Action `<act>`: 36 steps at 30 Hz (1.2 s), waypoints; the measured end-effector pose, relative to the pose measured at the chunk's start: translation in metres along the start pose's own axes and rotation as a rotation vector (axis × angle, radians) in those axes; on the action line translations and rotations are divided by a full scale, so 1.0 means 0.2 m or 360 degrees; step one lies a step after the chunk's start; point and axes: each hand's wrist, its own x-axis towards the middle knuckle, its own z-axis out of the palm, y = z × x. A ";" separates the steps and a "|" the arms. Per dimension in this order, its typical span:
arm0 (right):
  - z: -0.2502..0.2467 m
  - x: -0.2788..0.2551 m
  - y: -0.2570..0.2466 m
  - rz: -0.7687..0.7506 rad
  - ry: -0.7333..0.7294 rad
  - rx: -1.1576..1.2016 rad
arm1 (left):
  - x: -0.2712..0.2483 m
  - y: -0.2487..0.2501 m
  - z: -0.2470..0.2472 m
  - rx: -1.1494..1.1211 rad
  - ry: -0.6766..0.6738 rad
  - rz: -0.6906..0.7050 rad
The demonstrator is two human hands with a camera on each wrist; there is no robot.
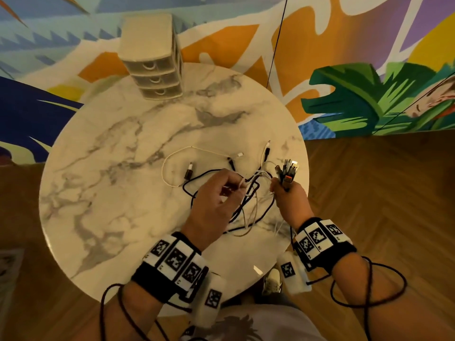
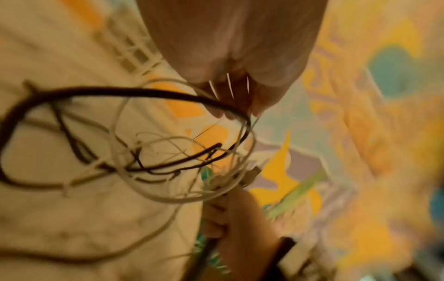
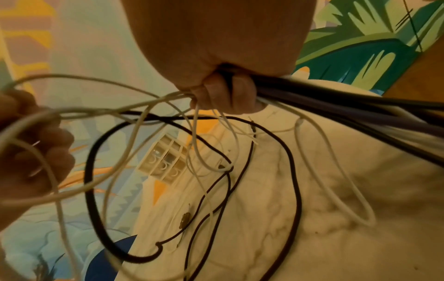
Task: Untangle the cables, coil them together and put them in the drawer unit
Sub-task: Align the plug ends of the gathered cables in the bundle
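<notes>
The right hand (image 1: 289, 198) is closed in a fist around a bundle of cable ends (image 1: 286, 172), whose plugs stick up out of the top of the fist above the near right edge of the marble table (image 1: 103, 168). In the right wrist view its fingers (image 3: 223, 93) curl round dark and white strands that fan out below. The left hand (image 1: 214, 200), just left of the fist, pinches thin white strands between thumb and fingertips; the left wrist view shows 3 pale strands running under its fingers (image 2: 240, 89), though that view is blurred.

Between and below both hands hangs the tangle of cables (image 1: 246, 207), black and white loops crossing each other, the lower loops lying on the table. A white cable (image 1: 170, 163) arcs away from the tangle toward the table's middle, and several loose plugs (image 1: 188, 172) rest on the marble just beyond the hands.

The drawer unit (image 1: 152, 57), cream with 3 closed drawers and round pulls, stands at the far edge of the table, well apart from the hands. Both wrists wear black bands (image 1: 172, 267) with square black-and-white coded tags; no readable words or brand marks show anywhere. A painted mural (image 1: 369, 94) fills the wall behind the table, above a wood floor (image 1: 381, 180).
</notes>
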 end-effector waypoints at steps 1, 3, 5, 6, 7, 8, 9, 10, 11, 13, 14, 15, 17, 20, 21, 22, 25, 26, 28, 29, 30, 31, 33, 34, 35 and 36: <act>0.01 0.00 -0.01 0.0006 -0.0003 0.0003 | 0.00 0.03 0.00 -0.0297 -0.0050 -0.0170; 0.03 0.00 -0.03 0.0003 -0.0009 -0.0033 | 0.02 0.06 0.00 -0.0623 -0.0230 -0.0472; 0.04 0.01 -0.03 -0.0002 -0.0013 -0.0090 | 0.05 0.06 -0.02 -0.0470 -0.0349 -0.0652; 0.04 0.01 -0.03 0.0012 -0.0013 -0.0104 | 0.06 0.06 -0.04 -0.0395 -0.0334 -0.0630; 0.04 0.02 -0.02 0.0037 -0.0015 -0.0105 | 0.08 0.08 -0.06 -0.0419 -0.0272 -0.0547; 0.04 0.02 -0.01 0.0072 -0.0014 -0.0106 | 0.09 0.09 -0.08 -0.0523 -0.0206 -0.0435; 0.03 0.03 0.00 0.0108 -0.0009 -0.0114 | 0.10 0.11 -0.11 -0.0673 -0.0141 -0.0352; 0.03 0.04 0.01 0.0135 -0.0001 -0.0125 | 0.12 0.12 -0.14 -0.0813 -0.0079 -0.0302; 0.02 0.04 0.01 0.0149 0.0007 -0.0137 | 0.13 0.13 -0.16 -0.0883 -0.0010 -0.0283; 0.02 0.04 0.02 0.0142 0.0019 -0.0137 | 0.15 0.13 -0.20 -0.0887 0.0115 -0.0265; 0.01 0.04 0.02 0.0134 0.0025 -0.0120 | 0.16 0.14 -0.22 -0.0885 0.0176 -0.0239; 0.01 0.04 0.02 0.0132 0.0032 -0.0103 | 0.16 0.14 -0.23 -0.0890 0.0247 -0.0197; 0.02 0.05 0.03 0.0147 0.0055 -0.0094 | 0.14 0.15 -0.26 -0.0917 0.0394 -0.0107; 0.00 0.06 0.05 0.0179 0.0113 -0.0074 | 0.12 0.12 -0.31 -0.0961 0.0589 -0.0126; -0.01 0.07 0.06 0.0183 0.0134 -0.0060 | 0.11 0.09 -0.33 -0.0974 0.0665 -0.0181; -0.02 0.07 0.06 0.0186 0.0148 -0.0052 | 0.10 0.05 -0.35 -0.0989 0.0763 -0.0240; -0.04 0.06 0.07 0.0180 0.0178 -0.0028 | 0.06 -0.10 -0.41 -0.1002 0.1071 -0.0458; -0.04 0.05 0.06 0.0165 0.0185 0.0002 | 0.05 -0.16 -0.43 -0.0931 0.1133 -0.0619; -0.04 0.02 0.03 0.0093 0.0178 0.0040 | 0.01 -0.30 -0.46 -0.0621 0.1003 -0.1030; -0.04 0.01 0.02 0.0038 0.0169 0.0054 | -0.01 -0.35 -0.46 -0.0275 0.0730 -0.1238; -0.04 -0.01 0.00 -0.0024 0.0158 0.0070 | -0.04 -0.39 -0.46 0.0207 0.0325 -0.1365; -0.05 -0.02 -0.01 -0.0091 0.0151 0.0084 | -0.07 -0.40 -0.44 0.0737 -0.0073 -0.1351; -0.07 -0.05 -0.04 -0.0226 0.0108 0.0078 | -0.09 -0.34 -0.37 0.1483 -0.0287 -0.1119; -0.07 -0.06 -0.06 -0.0277 0.0070 0.0074 | -0.07 -0.27 -0.33 0.1675 -0.0182 -0.0954; -0.08 -0.07 -0.07 -0.0303 0.0027 0.0068 | -0.03 -0.19 -0.28 0.1769 -0.0060 -0.0732; -0.09 -0.08 -0.09 -0.0321 -0.0012 0.0058 | 0.01 -0.10 -0.22 0.1787 -0.0010 -0.0474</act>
